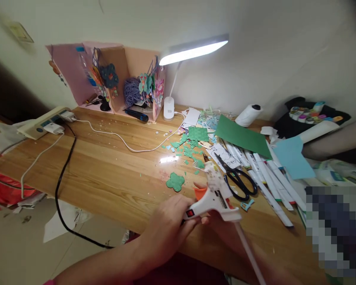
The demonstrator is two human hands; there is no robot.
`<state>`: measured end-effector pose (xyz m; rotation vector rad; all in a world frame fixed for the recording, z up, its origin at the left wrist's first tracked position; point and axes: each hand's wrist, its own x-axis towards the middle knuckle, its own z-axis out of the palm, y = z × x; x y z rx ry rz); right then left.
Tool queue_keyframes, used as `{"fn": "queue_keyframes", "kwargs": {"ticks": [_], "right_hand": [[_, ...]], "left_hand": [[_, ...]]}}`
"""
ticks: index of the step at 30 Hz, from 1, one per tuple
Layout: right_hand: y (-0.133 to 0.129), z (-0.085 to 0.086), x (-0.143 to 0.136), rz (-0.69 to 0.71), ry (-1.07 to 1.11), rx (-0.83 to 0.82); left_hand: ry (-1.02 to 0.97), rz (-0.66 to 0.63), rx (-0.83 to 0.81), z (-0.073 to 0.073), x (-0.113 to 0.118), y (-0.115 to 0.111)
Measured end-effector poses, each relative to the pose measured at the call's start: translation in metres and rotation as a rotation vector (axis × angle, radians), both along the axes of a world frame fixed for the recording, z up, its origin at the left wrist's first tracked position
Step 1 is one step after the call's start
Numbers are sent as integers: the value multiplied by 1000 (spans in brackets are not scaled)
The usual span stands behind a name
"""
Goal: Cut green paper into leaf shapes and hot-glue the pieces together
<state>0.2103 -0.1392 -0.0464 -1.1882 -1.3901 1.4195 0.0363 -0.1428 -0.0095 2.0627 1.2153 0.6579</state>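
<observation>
A white hot glue gun with an orange trigger and a long glue stick out of its rear is held over the table's front part. My left hand is closed round its handle end, beside the red switch. Behind the gun's body, my right hand is largely hidden; its visible fingertips press against the gun. A green flower-shaped piece lies on the wood just beyond my left hand. Black-handled scissors lie to the right of the gun's nozzle.
Green scraps, a green sheet, white markers and light blue paper cover the right side. A lit lamp stands at the back beside a pink cardboard shelf. A power strip and a black cable are at left.
</observation>
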Motion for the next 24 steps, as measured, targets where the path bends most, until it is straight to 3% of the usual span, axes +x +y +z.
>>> {"fn": "queue_keyframes", "kwargs": {"ticks": [4, 10, 13, 18, 24], "right_hand": [[2, 7, 0, 111, 46, -53], [6, 8, -2, 17, 134, 69], [8, 8, 0, -9, 134, 109], [9, 11, 0, 76, -69, 152], [24, 15, -3, 33, -265, 114]], "left_hand": [[10, 165, 32, 3, -48, 12], [580, 508, 168, 17, -174, 73], [893, 595, 141, 20, -219, 94], [950, 686, 116, 8, -251, 104], [854, 739, 192, -14, -274, 106]]}}
